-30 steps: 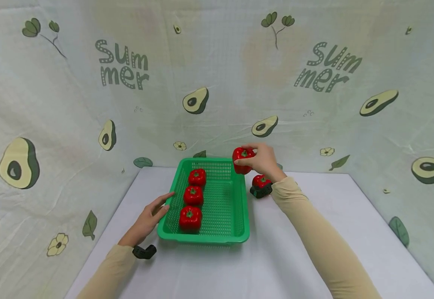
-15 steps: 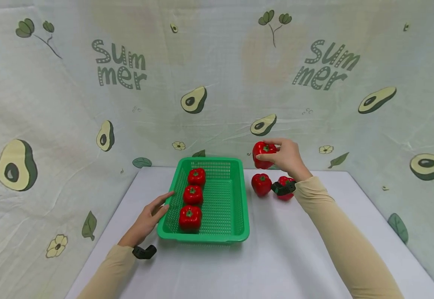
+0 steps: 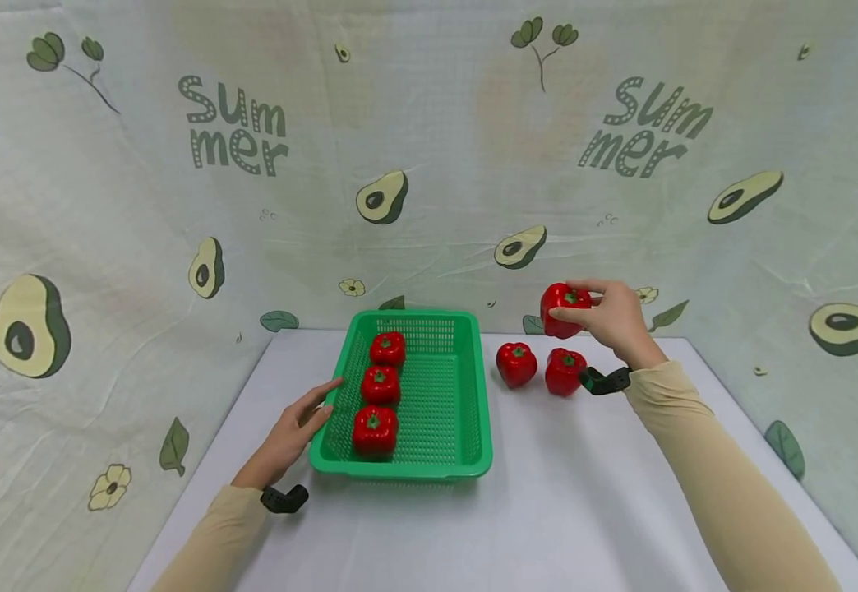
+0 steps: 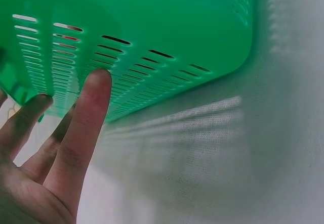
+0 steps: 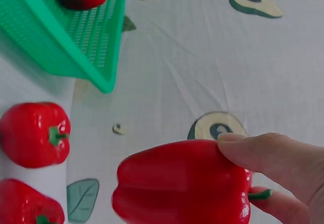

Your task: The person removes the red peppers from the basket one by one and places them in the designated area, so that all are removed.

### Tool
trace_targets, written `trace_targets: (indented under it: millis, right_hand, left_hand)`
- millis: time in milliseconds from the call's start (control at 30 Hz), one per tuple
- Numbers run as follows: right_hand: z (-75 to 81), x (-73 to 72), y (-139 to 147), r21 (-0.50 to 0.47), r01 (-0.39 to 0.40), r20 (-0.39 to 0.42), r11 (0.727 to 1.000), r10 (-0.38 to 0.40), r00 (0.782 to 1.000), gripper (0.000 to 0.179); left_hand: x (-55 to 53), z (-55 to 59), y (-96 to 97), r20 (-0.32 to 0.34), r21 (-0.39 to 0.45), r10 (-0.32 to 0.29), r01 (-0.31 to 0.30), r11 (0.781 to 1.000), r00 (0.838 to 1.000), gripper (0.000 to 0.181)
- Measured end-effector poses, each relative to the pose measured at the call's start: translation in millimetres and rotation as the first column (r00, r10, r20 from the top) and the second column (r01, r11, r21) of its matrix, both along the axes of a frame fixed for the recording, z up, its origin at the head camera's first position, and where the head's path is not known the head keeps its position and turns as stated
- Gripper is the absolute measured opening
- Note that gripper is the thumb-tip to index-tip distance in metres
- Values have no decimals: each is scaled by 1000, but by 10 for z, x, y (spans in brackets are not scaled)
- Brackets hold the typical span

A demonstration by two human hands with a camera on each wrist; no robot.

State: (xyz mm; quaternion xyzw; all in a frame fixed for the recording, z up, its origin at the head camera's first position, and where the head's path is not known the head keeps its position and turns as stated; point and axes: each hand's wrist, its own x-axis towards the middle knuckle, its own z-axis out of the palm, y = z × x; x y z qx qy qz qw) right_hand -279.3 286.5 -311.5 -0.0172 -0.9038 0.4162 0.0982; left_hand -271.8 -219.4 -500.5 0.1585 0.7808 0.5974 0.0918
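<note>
My right hand [image 3: 612,316] pinches a red bell pepper [image 3: 564,310] between thumb and fingers, raised above the table's back right. In the right wrist view the held pepper [image 5: 182,183] lies sideways with its green stem toward the palm. Two more bell peppers stand on the table below it, a left one [image 3: 516,365] and a right one [image 3: 565,372]. My left hand [image 3: 288,432] rests against the left side of a green basket [image 3: 436,471], its fingers fairly straight; the left wrist view shows fingertips [image 4: 98,80] at the slotted wall. Three peppers stand in a column along the basket's left side, the middle one [image 3: 380,386] among them.
A white cloth covers the table [image 3: 547,510]. Behind it hangs a pale curtain [image 3: 429,107] printed with avocados, leaves and lettering. A black band [image 3: 606,381] sits on the right wrist, another black band [image 3: 284,499] on the left.
My right hand has carried its pepper rightward from over the basket's back right corner, past the two table peppers, uncovering both. The left hand and the basket have stayed in place.
</note>
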Motion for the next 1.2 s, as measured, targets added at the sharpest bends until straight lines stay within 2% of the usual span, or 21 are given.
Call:
trace_targets:
  millis: [233,367,767,1200]
  right_hand:
    - [-41,48,236,62,70,-26,996,-68,997,72]
    - [-98,70,382,64,113,-49,992,-110,993,72]
    - [-518,135,760,74,183,-22,980,-182,983,72]
    - [-868,121,906,100,217,22,971,-220,975,70]
  left_hand:
    - [-15,-2,0,-14,-4,0,0,1000,1000,49]
    - [-31,8,3,-24,-11,12,-13,1000,1000,48]
    - [-23,11,-4,-13,-11,1,-1,1000,1000,49]
    - [-2,-23,4,-22,2,-5,5,1000,1000,50]
